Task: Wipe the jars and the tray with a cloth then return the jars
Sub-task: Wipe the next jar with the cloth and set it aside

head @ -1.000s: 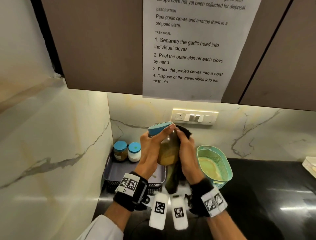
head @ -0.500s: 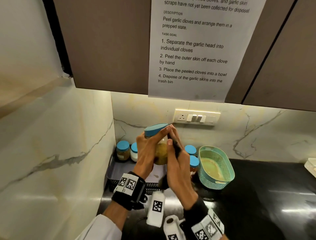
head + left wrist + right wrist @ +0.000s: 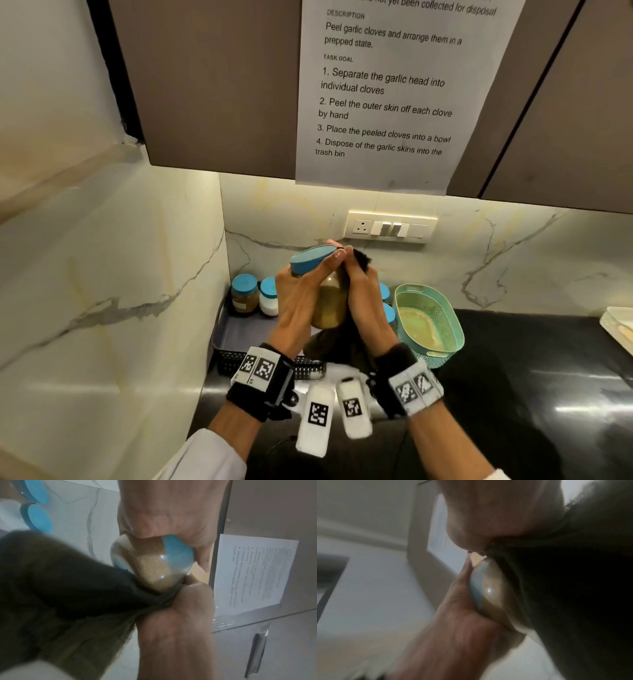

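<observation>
Over glossy black counter (image 3: 513,394), left hand (image 3: 301,301) grips round glass jar (image 3: 330,301); right hand (image 3: 368,301) clutches dark cloth (image 3: 342,342) against it.

Blue-lidded jar (image 3: 329,301) tilted midair, dark cloth (image 3: 346,339) against side; tray (image 3: 239,337) below.

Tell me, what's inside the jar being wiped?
The jar holds a brownish, grainy powder, filling most of it. The cloth and right hand cover its far side, so nothing shows there.
</observation>
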Available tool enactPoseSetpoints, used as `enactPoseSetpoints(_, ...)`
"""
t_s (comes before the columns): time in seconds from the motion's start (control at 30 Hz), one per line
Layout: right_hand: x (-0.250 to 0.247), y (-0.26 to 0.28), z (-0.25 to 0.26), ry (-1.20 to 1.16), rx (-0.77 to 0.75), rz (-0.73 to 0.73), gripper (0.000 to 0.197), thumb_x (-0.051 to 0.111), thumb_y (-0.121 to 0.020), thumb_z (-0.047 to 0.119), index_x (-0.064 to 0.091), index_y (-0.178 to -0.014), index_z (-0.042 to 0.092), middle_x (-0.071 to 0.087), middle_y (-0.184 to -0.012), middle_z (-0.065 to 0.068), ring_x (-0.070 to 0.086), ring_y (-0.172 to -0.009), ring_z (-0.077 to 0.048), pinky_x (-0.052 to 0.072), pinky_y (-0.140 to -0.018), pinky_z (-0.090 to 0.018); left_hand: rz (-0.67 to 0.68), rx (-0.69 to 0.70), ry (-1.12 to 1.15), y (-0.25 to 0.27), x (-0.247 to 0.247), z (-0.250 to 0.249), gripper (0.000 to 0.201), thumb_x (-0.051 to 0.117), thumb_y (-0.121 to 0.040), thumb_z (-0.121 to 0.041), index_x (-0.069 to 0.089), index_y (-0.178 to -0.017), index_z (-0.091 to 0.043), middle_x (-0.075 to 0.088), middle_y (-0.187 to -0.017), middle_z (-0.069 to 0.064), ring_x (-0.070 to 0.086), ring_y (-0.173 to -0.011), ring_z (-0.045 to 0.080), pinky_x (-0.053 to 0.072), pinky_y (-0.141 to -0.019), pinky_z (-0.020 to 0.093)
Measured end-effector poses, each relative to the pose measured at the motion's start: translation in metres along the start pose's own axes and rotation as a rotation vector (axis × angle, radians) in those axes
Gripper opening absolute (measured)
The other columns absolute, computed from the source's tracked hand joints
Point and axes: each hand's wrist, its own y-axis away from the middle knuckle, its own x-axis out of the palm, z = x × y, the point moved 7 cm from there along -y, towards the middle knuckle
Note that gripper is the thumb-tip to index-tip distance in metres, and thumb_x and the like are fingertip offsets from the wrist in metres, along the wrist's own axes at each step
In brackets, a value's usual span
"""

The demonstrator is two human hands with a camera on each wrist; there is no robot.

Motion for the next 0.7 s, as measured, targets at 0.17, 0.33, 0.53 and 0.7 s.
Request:
enactPoseSetpoints(0.17, 0.008, 0.038, 0.013, 0.055, -0.227, -0.025, 0.053, 0.044, -0.106, 0.053, 0.047, -0.154, 0.030, 0.055, -0.147, 0.020, 0.053, -0.135, 0.006, 0.051, -0.103, -0.018, -0.008, -0.018, 0.008, -0.006, -0.003, 0.003, 0.079, 0.088, -0.053, -0.069, 0.074, -0.111, -0.018, 0.080, -0.103, 0.006, 0.076, -0.099, 0.026, 0.063, -0.087, 0.040)
enactPoseSetpoints(0.33, 0.000, 0.008, -0.001, 0.104, -0.110, -0.014, 0.037, 0.045, -0.108, 0.048, 0.063, -0.138, 0.036, 0.065, -0.142, 0.004, 0.061, -0.131, -0.011, 0.054, -0.103, -0.029, -0.014, -0.052, -0.010, -0.001, 0.001, 0.008, 0.034, 0.087, -0.072, -0.045, 0.073, -0.096, -0.025, 0.079, -0.086, -0.007, 0.076, -0.087, 0.014, 0.062, -0.075, 0.028)
enactPoseSetpoints(0.53, 0.005, 0.038, 0.012, 0.184, -0.272, -0.056, 0.053, 0.042, -0.107, 0.046, 0.047, -0.155, 0.022, 0.049, -0.152, 0.019, 0.045, -0.134, 0.017, 0.044, -0.107, -0.012, -0.011, -0.056, 0.025, -0.002, 0.003, 0.008, 0.074, 0.090, -0.048, -0.069, 0.075, -0.101, -0.019, 0.081, -0.093, 0.004, 0.077, -0.096, 0.028, 0.063, -0.088, 0.043)
enactPoseSetpoints(0.7, 0.001, 0.016, -0.009, 0.282, -0.316, -0.021, 0.049, 0.045, -0.107, 0.037, 0.047, -0.155, 0.028, 0.039, -0.165, 0.007, 0.037, -0.151, -0.005, 0.037, -0.123, -0.038, -0.008, -0.088, 0.068, 0.006, 0.003, 0.009, 0.075, 0.084, -0.068, -0.068, 0.075, -0.112, -0.008, 0.078, -0.099, 0.011, 0.076, -0.097, 0.029, 0.064, -0.084, 0.045)
